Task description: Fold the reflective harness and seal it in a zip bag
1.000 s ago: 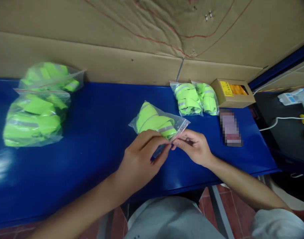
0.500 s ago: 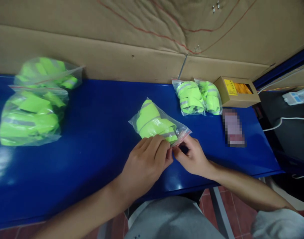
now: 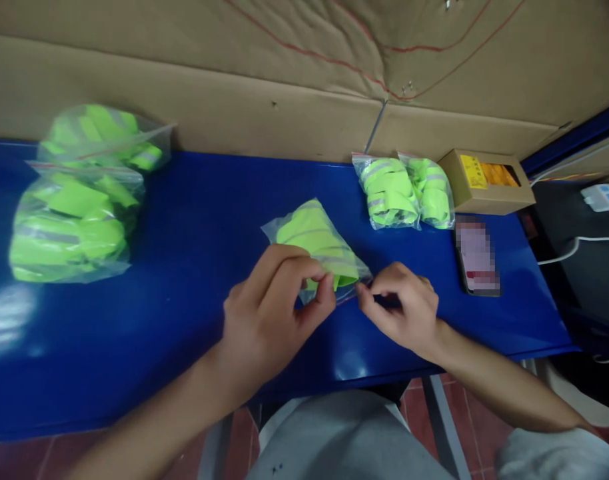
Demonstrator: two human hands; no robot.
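A clear zip bag [image 3: 317, 233] with a folded neon-yellow item with grey stripes lies on the blue table [image 3: 199, 220] in front of me. My left hand [image 3: 279, 303] is over the bag's near left part, its thumb and index finger pinched at the plastic. My right hand [image 3: 402, 307] pinches the bag's right corner between thumb and index finger. The bag's sealing edge runs between the two hands, facing me.
Two larger bags of neon-yellow items [image 3: 67, 230] [image 3: 102, 137] are at the left. Two smaller bags [image 3: 389, 193] [image 3: 433, 193] stand at the back right, beside a cardboard box [image 3: 489, 193] and a phone [image 3: 477, 257]. A cardboard-covered wall [image 3: 284, 120] borders the table's back.
My hands have moved apart, the left one leftward and the right one slightly rightward. The bag's opening edge has turned toward me. The whole view has shifted slightly.
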